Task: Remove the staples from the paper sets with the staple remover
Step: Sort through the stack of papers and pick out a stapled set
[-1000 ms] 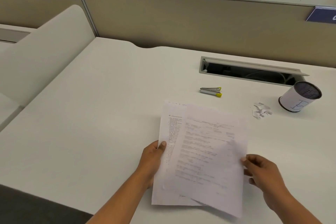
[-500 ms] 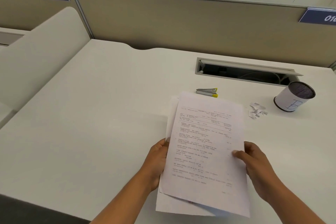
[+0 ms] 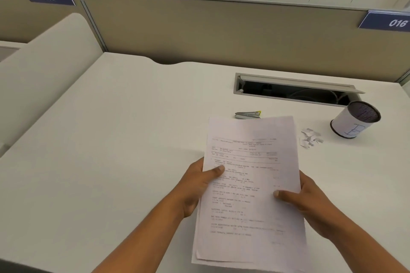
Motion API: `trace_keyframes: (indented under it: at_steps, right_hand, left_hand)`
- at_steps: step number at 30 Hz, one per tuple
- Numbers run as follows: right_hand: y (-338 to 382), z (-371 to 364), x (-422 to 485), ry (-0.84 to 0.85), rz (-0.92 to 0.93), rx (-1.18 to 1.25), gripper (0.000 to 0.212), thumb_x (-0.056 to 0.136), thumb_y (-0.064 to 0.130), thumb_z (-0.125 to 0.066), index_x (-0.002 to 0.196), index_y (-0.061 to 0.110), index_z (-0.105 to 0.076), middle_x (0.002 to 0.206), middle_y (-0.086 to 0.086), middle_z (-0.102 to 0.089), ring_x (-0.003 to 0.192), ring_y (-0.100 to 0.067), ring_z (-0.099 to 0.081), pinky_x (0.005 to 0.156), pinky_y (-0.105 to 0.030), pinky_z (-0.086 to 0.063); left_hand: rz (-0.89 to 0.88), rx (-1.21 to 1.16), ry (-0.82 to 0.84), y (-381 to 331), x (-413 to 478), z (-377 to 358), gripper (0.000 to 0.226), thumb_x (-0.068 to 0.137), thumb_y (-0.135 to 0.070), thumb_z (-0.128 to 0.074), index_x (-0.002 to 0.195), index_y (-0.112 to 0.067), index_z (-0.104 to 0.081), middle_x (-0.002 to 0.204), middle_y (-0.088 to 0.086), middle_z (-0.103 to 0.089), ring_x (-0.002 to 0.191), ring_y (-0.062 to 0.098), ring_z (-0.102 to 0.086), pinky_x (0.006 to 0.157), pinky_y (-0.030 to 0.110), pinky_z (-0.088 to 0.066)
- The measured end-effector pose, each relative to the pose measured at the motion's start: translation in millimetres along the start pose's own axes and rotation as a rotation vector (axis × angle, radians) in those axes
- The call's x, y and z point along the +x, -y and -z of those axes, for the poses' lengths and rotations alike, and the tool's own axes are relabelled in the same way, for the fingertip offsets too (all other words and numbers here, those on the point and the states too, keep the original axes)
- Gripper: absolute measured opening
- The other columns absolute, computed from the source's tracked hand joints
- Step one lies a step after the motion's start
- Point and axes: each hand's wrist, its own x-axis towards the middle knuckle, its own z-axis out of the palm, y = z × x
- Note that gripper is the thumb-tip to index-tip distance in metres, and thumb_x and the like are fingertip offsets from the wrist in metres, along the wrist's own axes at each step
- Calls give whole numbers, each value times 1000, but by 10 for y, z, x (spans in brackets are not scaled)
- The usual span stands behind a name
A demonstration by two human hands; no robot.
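Both left hand (image 3: 195, 186), right hand (image 3: 310, 201) grip paper set (image 3: 248, 184); fingers hidden behind it.

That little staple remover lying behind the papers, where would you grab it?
Pinch the staple remover across its slim metal middle, coming from above: it lies flat on the desk, lengthwise left to right, yellow tip rightward. The held papers crowd its near side.

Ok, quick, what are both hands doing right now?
Left hand: grips left edge of the paper set, thumb on top.
Right hand: grips its right edge, thumb on top.
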Motion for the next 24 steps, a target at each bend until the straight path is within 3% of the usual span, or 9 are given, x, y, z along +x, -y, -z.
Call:
trace_keyframes:
  at_steps: [7,13,16,19,21,24]
  right_hand:
    - [345,-123,166,-284,229,59,28,89,1,-63,112,17,-69,109,-4,-76,98,-27,-72,84,-45,-58]
    - [587,-79,230,-289,399,28,29,83,3,-70,109,15,-71,108,-6,-76,98,-27,-73,78,-35,-60]
    - [658,-34,254,-281,458,18,22,77,19,-76,99,21,-75,104,-3,-77,95,-24,-74,73,-28,-60]
    - [715,-25,275,-288,502,-16,31,81,3,-69,90,31,-78,96,4,-79,90,-20,-74,69,-25,-60]
    - [753,-32,273,-286,525,-40,38,82,0,-67,86,36,-78,91,9,-79,86,-15,-75,66,-21,-59]
    - [789,-40,241,-281,571,-72,42,83,-1,-66,85,40,-78,88,13,-78,83,-11,-74,66,-19,-58]
  left_hand:
    - [-323,96,-113,-295,95,-304,18,94,-11,-64,104,-23,-73,101,-1,-78,94,19,-74,80,35,-62]
    - [-565,172,-154,-590,99,-454,14,88,-19,-70,100,-25,-73,97,-1,-77,92,20,-72,72,29,-62]
    - [-621,158,-158,-687,94,-447,11,87,-25,-71,97,-27,-74,92,-2,-77,88,19,-73,70,27,-60]
    - [-661,178,-150,-735,105,-434,17,93,-26,-64,107,-25,-73,96,-9,-77,94,15,-72,77,25,-58]
    - [-698,186,-136,-765,94,-445,17,95,-33,-61,108,-30,-72,97,-15,-76,97,11,-71,80,23,-56]
    - [-738,151,-84,-820,39,-442,33,88,-60,-56,101,-37,-74,93,-15,-76,93,8,-71,79,20,-55]
